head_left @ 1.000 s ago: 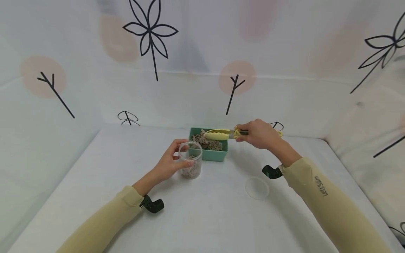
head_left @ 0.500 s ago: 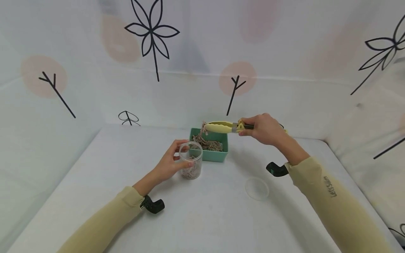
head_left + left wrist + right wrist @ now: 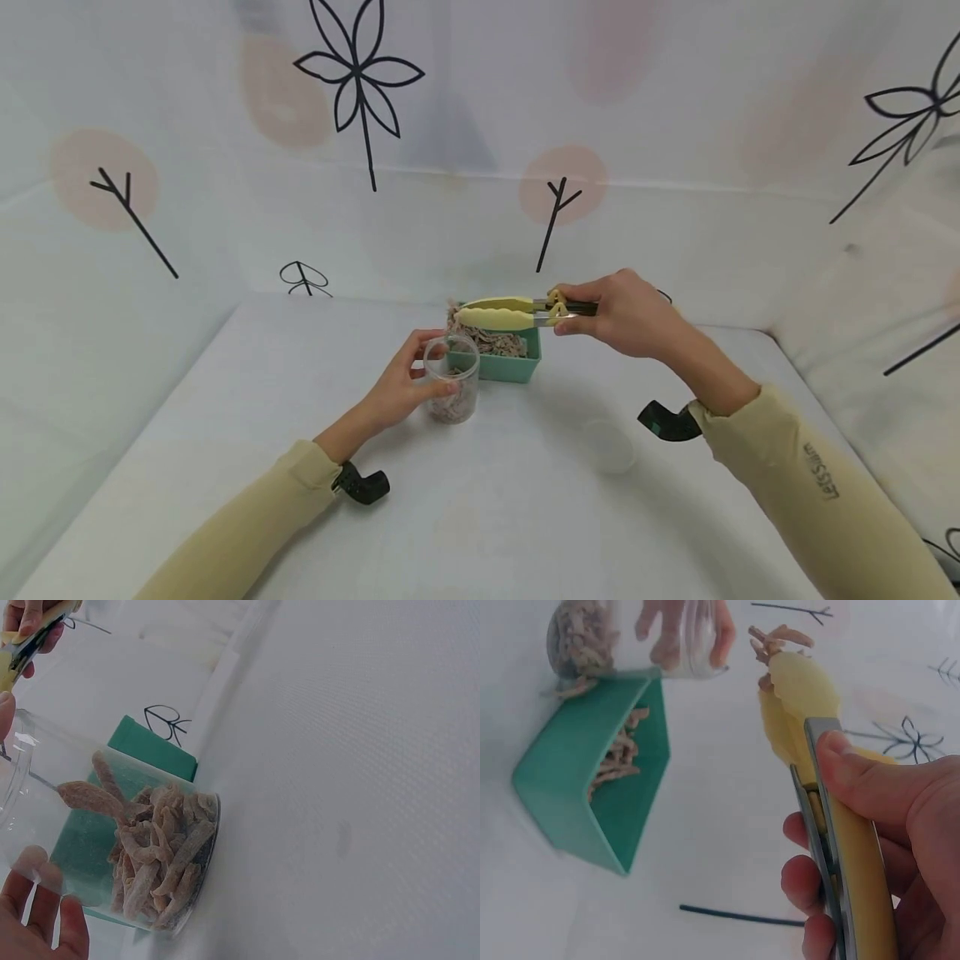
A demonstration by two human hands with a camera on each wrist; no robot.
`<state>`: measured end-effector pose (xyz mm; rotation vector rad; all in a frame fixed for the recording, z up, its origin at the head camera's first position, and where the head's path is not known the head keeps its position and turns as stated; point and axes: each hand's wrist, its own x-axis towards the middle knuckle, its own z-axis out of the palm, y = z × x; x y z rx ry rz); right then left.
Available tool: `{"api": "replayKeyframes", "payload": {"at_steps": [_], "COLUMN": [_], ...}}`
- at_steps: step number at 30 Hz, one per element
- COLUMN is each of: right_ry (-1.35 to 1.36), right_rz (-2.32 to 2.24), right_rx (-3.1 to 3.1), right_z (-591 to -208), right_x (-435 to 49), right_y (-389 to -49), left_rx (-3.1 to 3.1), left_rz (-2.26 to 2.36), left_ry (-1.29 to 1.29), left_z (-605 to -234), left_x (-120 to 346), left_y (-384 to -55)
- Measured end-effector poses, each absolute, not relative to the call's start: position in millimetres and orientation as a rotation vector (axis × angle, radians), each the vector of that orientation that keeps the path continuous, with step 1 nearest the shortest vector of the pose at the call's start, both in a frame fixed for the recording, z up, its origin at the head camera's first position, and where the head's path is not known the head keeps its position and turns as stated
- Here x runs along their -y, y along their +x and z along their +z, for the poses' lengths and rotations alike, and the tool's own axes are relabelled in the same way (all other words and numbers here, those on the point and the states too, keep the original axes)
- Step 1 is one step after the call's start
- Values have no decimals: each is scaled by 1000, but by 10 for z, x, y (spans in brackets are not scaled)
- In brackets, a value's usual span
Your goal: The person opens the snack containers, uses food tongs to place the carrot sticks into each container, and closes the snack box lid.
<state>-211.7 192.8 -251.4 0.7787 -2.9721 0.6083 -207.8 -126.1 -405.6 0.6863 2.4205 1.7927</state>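
Note:
My left hand (image 3: 396, 390) grips a clear plastic jar (image 3: 465, 392), thumb on the near side and fingers round the far side. In the left wrist view, brown, powdery dried strips (image 3: 161, 855) fill the jar's lower part. My right hand (image 3: 626, 312) squeezes a pair of yellow-tipped metal tongs (image 3: 498, 319). Between the tong tips several strips (image 3: 789, 634) are pinched, and they stick out past the ends. The tips hang above the green box (image 3: 510, 368), close to the jar's open mouth. More strips (image 3: 619, 761) lie inside the box.
A clear round lid (image 3: 609, 446) lies flat on the white table (image 3: 495, 517), right of the jar. Behind the table hangs a white cloth (image 3: 450, 225) with flower and twig drawings. Each wrist carries a small black camera (image 3: 363, 485).
The tongs lifted out of the green box with strips between the tips, then moved left toward the jar's mouth. My left hand and the jar stay in place.

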Motion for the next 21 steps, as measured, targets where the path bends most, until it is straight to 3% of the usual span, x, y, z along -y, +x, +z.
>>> {"api": "replayKeyframes", "payload": {"at_steps": [21], "right_ry": [963], "right_rz": [317], "right_rx": [2898], "right_z": [-2663], "right_x": [-1823], "right_y": [-1988], "left_rx": [-2426], "left_rz": [1788], "left_ry": [694], "left_z": [-4066], "left_x": [1270], "left_y": [-2082]}}
